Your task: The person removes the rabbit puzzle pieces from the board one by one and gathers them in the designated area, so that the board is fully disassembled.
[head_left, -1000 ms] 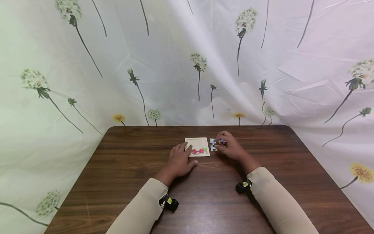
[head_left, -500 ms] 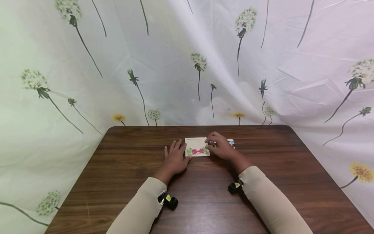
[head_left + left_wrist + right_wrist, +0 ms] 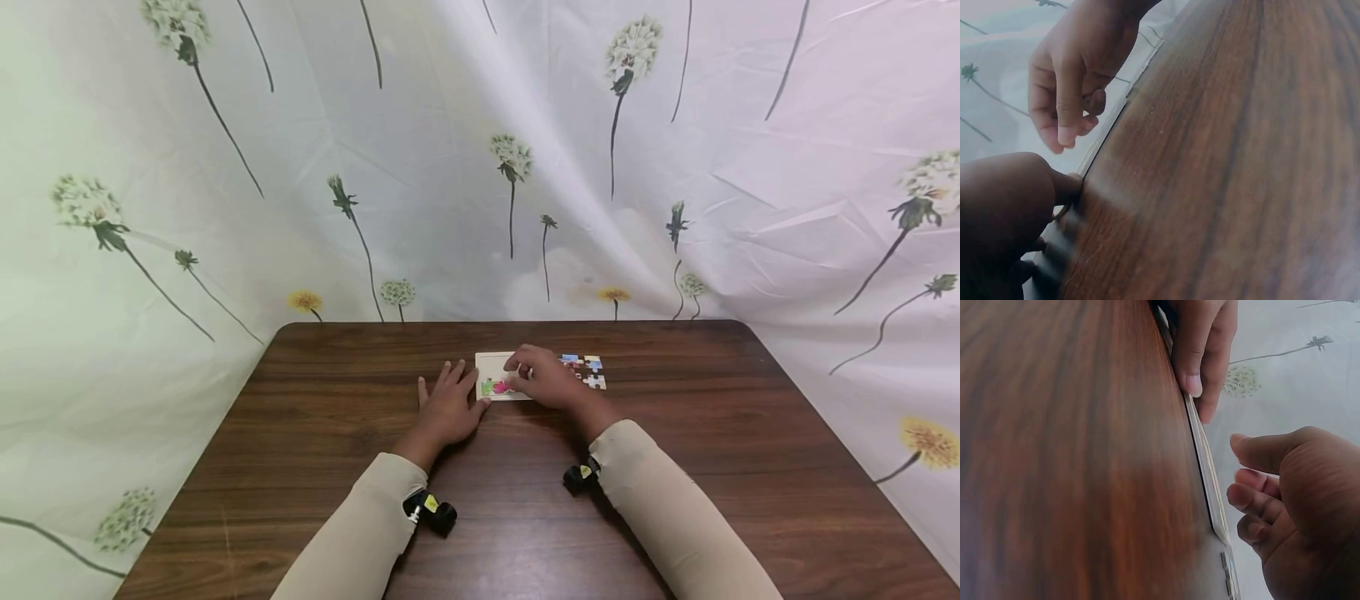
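A white square puzzle tray [image 3: 491, 364] lies near the far edge of the table, with a strip of green and pink picture along its near side. My left hand [image 3: 447, 408] rests on the table at the tray's left, fingers spread and thumb at its near left corner. Over the tray's right half hovers my right hand [image 3: 549, 379], fingers bent. In the right wrist view the right hand's thumb and fingertips [image 3: 1241, 497] stand apart above the tray's edge [image 3: 1211, 481], and no held thing shows between them. The right hand hides part of the tray.
Several loose jigsaw pieces [image 3: 593, 364] lie right of the tray, partly behind the right hand. The dark wooden table [image 3: 510, 517] extends toward me. A white cloth printed with dandelions [image 3: 450, 167] hangs behind the table's far edge.
My right hand has moved left from the loose pieces to over the tray, uncovering pieces at the right. My left hand has drawn back from the tray's picture strip to its left edge.
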A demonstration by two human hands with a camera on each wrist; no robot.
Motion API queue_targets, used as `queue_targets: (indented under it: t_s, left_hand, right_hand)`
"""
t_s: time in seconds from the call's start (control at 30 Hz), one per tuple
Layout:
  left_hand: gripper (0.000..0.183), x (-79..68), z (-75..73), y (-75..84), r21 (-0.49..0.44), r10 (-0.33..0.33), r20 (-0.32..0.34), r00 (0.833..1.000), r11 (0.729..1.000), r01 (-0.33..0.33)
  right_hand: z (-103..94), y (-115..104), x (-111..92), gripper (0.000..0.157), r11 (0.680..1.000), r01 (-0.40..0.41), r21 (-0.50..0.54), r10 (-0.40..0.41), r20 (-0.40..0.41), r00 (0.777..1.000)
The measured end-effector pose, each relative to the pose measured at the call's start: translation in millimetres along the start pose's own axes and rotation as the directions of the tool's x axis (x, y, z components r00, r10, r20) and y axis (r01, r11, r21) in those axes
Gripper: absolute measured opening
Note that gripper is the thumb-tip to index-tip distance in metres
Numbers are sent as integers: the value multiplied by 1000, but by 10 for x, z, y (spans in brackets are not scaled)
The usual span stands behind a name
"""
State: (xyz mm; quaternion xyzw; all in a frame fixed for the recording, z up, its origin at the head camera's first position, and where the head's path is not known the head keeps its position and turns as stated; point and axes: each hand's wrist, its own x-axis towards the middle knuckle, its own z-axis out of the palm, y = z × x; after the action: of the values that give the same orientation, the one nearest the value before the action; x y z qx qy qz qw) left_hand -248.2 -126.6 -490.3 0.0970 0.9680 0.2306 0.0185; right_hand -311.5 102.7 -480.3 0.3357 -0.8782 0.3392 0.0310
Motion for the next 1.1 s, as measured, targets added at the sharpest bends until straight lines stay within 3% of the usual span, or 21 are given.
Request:
queue_targets:
  t_s: [0.3, 0.67, 1.1]
  left_hand:
    - [65, 16, 19, -7, -14, 4, -13, 1000, 1000, -4]
    - [65, 13, 21, -11, -16, -1, -1, 1000, 1000, 1]
    - [64, 14, 11, 10, -1, -4, -4, 1000, 1000, 4]
  right_hand:
    - [49, -69, 79, 14, 999, -26, -30, 27, 27, 999]
    - [107, -116, 103, 14, 996, -66, -67, 73, 114, 991]
    - [194, -209, 132, 12, 977, -170, -131, 188, 139, 972]
